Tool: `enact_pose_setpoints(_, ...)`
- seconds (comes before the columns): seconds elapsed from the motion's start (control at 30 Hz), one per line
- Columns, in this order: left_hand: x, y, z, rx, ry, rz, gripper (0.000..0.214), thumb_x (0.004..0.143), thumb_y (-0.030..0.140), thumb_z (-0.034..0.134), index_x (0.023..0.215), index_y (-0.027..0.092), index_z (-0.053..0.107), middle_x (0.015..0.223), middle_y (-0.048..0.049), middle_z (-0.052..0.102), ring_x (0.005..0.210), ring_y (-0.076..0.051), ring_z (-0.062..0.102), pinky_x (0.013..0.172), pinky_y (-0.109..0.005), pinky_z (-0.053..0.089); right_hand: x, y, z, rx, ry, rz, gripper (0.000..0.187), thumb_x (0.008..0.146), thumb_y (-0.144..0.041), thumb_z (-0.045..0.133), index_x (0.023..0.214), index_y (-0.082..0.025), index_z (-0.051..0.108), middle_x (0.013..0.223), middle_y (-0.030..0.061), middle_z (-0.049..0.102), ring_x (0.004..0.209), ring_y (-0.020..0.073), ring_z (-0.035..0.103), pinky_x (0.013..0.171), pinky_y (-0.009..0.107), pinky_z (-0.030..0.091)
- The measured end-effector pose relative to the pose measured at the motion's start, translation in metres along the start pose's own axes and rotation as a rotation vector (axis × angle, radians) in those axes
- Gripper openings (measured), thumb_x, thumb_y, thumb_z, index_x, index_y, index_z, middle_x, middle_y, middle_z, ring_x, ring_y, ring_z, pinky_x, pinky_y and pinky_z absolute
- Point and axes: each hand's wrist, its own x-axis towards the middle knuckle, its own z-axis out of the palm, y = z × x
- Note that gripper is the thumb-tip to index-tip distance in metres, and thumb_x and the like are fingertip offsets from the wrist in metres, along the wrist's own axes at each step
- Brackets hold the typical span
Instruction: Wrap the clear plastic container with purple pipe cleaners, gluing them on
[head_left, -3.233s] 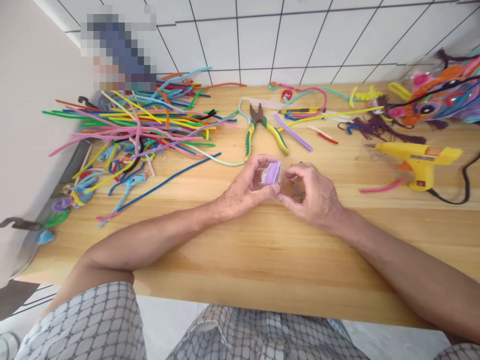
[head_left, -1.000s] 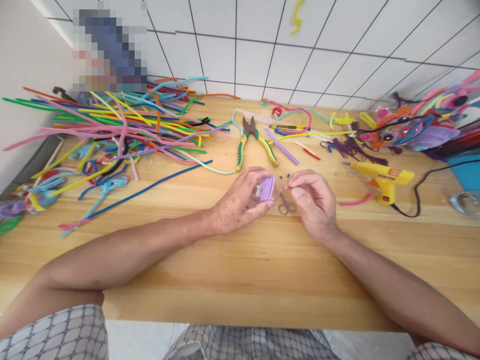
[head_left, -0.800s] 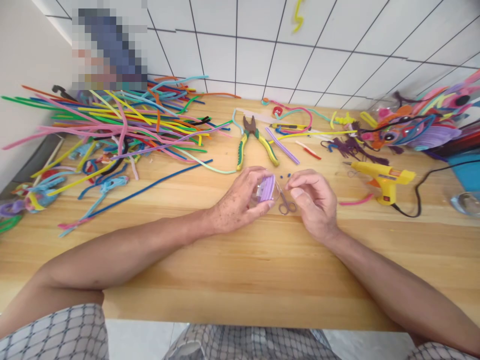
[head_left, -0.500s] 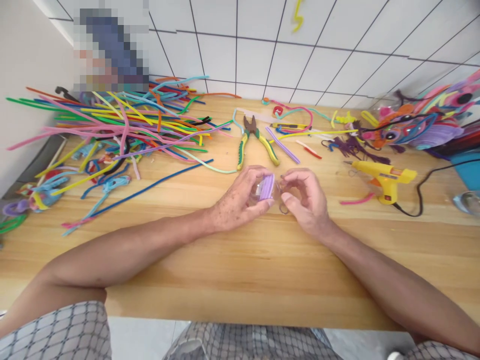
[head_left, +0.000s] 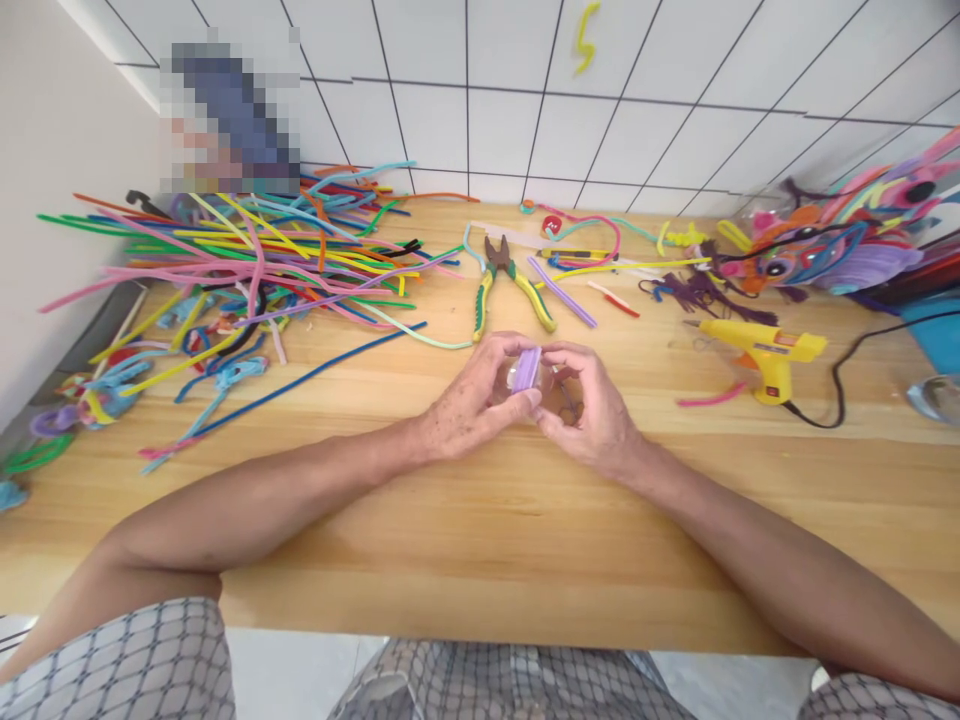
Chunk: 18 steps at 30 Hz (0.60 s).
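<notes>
Closer to the left than half a second ago, the right hand (head_left: pixel 596 410) has moved in against the clear round piece (head_left: pixel 513 378), which sits between the two hands above the tabletop (head_left: pixel 450 560). Around it runs a purple band (head_left: pixel 528 370) of fuzzy strands laid side by side. Thumb and fingers of the left hand (head_left: pixel 472 398) grasp the piece from its left; the right hand's bent fingers and thumb meet its right side, though I cannot tell whether they pinch or merely press. It looks like thin plastic, so it should prove light and fairly stiff, slick on the bare parts and liable to dent if squeezed; the fuzzy band, softer and less slippery, seems the better place to hold, with gentle pressure from opposite sides. Scissors (head_left: pixel 571 405) show their thin metal loops through the gap in the right hand's curl. Farther off lie pliers (head_left: pixel 498 265) with ribbed yellow-and-green handles spread, and beside them straight purple stems (head_left: pixel 561 292), velvety and slim. A hard yellow glue gun (head_left: pixel 772 350) rests to the right on smooth, pale-grained wood, while to the left spreads a tangled heap of bendy, fuzzy pipe cleaners (head_left: pixel 300 262) in many colours
</notes>
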Motion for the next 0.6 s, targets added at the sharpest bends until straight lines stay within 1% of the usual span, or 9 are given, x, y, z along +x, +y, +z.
enact_pose_setpoints(0.17,0.0012,0.0018,0.0011,-0.069,0.012,-0.035,0.045,0.107,0.044,0.065,0.143,0.022,0.05,0.142,-0.0155,0.06,0.135,-0.026,0.062,0.117,-0.046,0.053,-0.0003,0.0019,0.0015,0.024,0.022,-0.01,0.065,0.086,-0.022,0.081,0.144,-0.03,0.052,0.146,0.0149,0.065,0.135,0.0345,0.066,0.1,0.053,0.063)
enact_pose_setpoints(0.33,0.003,-0.0003,0.0018,-0.156,0.024,-0.124,0.046,0.103,0.045,0.069,0.139,0.022,0.052,0.137,-0.013,0.063,0.128,-0.025,0.065,0.113,-0.045,0.055,0.0006,0.0049,0.002,-0.015,0.007,-0.001,0.064,0.088,-0.029,0.083,0.144,-0.029,0.052,0.143,0.0152,0.067,0.13,0.0342,0.068,0.099,0.053,0.064)
enact_pose_setpoints(0.4,0.0037,-0.0025,0.0018,-0.177,0.027,-0.153,0.045,0.103,0.045,0.07,0.138,0.022,0.053,0.136,-0.0119,0.064,0.128,-0.026,0.065,0.114,-0.045,0.054,0.001,0.006,0.0014,-0.025,0.001,-0.006,0.064,0.089,-0.031,0.083,0.145,-0.029,0.052,0.142,0.0154,0.068,0.128,0.0335,0.069,0.098,0.053,0.064)
enact_pose_setpoints(0.5,0.0045,-0.0052,0.0017,-0.177,0.021,-0.162,0.046,0.102,0.044,0.07,0.139,0.023,0.053,0.136,-0.0113,0.064,0.13,-0.026,0.063,0.116,-0.047,0.053,0.0018,0.0062,-0.0004,-0.012,-0.014,0.0,0.063,0.092,-0.035,0.082,0.146,-0.029,0.051,0.142,0.0155,0.068,0.126,0.033,0.07,0.098,0.053,0.064)
enact_pose_setpoints(0.6,0.0046,-0.0053,0.0013,-0.181,0.012,-0.159,0.047,0.103,0.047,0.069,0.14,0.024,0.052,0.135,-0.0115,0.064,0.129,-0.027,0.063,0.116,-0.048,0.053,0.0025,0.0046,-0.0018,0.024,-0.026,0.007,0.057,0.096,-0.036,0.078,0.146,-0.029,0.052,0.142,0.0149,0.067,0.127,0.0322,0.07,0.099,0.053,0.063)
